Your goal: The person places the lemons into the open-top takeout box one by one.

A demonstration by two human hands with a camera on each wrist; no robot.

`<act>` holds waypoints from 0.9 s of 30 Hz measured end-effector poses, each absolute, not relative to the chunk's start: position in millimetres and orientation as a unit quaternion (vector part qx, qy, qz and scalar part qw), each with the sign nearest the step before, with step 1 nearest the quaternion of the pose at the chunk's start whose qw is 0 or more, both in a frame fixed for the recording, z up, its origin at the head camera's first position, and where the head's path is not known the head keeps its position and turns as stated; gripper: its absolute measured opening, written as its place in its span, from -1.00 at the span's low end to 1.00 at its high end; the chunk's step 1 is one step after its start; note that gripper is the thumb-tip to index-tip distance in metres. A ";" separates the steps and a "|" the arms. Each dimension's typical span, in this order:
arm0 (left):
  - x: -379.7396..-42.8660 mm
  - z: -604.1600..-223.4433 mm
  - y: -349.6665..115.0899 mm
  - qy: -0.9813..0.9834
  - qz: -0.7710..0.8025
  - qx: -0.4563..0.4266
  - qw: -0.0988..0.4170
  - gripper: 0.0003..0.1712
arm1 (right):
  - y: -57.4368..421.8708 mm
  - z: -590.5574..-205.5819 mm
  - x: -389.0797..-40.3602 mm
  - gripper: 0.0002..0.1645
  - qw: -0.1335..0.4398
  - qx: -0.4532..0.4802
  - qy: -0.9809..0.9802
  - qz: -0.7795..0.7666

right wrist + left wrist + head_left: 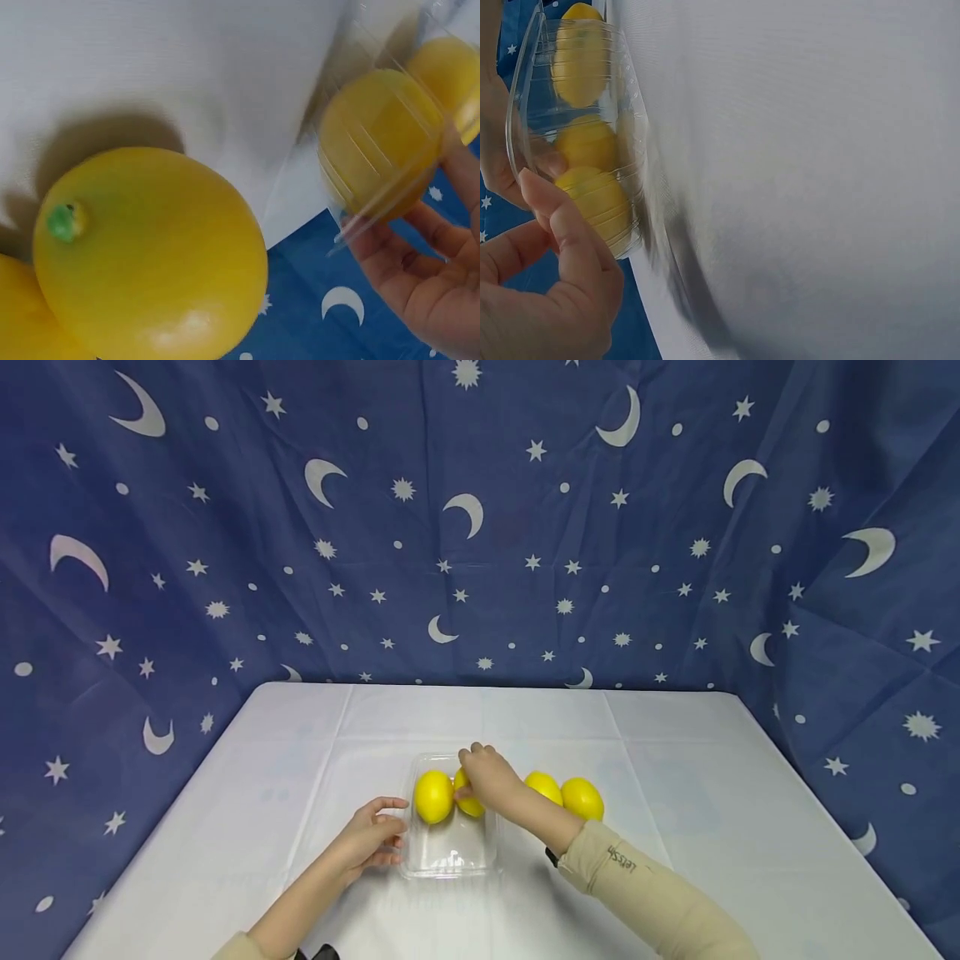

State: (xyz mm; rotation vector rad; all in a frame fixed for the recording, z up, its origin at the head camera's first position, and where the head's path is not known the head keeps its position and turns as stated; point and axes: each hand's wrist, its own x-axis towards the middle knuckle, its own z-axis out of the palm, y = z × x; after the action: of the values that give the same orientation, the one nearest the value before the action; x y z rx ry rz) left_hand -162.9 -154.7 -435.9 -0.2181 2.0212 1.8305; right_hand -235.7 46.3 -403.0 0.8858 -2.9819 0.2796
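A clear plastic tray (452, 858) stands on the table with two yellow lemons inside near its far end. The left one of these, a lemon (433, 797), lies beside the tray's left wall. My right hand (489, 779) reaches over the right rim and grips the other lemon (382, 142), fingers and thumb around its side; the palm partly covers it in the head view. My left hand (371, 837) is at the tray's left side, fingers loosely bent and fingertips right at the rim. Nothing shows in its grasp in the left wrist view.
Right of the tray, two more lemons lie side by side: one lemon (543, 787) partly behind my right forearm, the other lemon (582, 799) farther right. A white cloth covers the table (675, 752). A blue curtain (510, 527) with moons and stars hangs behind and at both sides.
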 end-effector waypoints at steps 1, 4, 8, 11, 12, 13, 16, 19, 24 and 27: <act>-163.3 -435.5 -154.7 0.724 0.655 -0.076 0.203 -0.48 | 46.9 -401.4 -236.7 -0.53 0.003 0.285 -0.954 0.091; -164.4 -434.0 -154.1 0.725 0.654 -0.072 0.205 -0.50 | 49.2 -398.1 -239.6 -0.53 -0.012 0.288 -0.952 0.101; -164.9 -432.5 -153.3 0.727 0.652 -0.076 0.203 -0.51 | 51.2 -397.6 -241.2 -0.52 -0.015 0.296 -0.948 0.115; -164.5 -432.4 -153.2 0.729 0.650 -0.081 0.202 -0.52 | 51.5 -398.4 -239.9 -0.50 -0.011 0.299 -0.947 0.116; -164.4 -432.5 -153.3 0.728 0.650 -0.083 0.202 -0.52 | 51.4 -398.6 -239.4 -0.50 -0.010 0.298 -0.947 0.115; -164.3 -433.0 -153.1 0.728 0.650 -0.083 0.202 -0.52 | 51.6 -399.1 -238.9 -0.49 -0.011 0.297 -0.948 0.116; -164.6 -434.0 -152.6 0.726 0.652 -0.085 0.203 -0.52 | 52.2 -399.5 -237.6 -0.50 -0.014 0.287 -0.949 0.126; -165.5 -434.0 -152.6 0.723 0.654 -0.087 0.205 -0.51 | 53.6 -399.4 -236.5 -0.53 -0.017 0.284 -0.949 0.140; -166.5 -434.8 -153.9 0.721 0.655 -0.089 0.206 -0.50 | 56.9 -396.9 -234.7 -0.56 -0.019 0.286 -0.942 0.174; -165.9 -435.6 -155.0 0.719 0.657 -0.091 0.206 -0.50 | 57.9 -395.2 -234.1 -0.59 -0.023 0.282 -0.940 0.191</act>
State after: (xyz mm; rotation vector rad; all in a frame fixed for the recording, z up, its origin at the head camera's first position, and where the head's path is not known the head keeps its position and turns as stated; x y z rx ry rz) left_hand -165.9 -155.0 -435.6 -0.2528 2.0052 1.8315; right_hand -234.1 57.9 -395.2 0.8975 -2.9966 0.6098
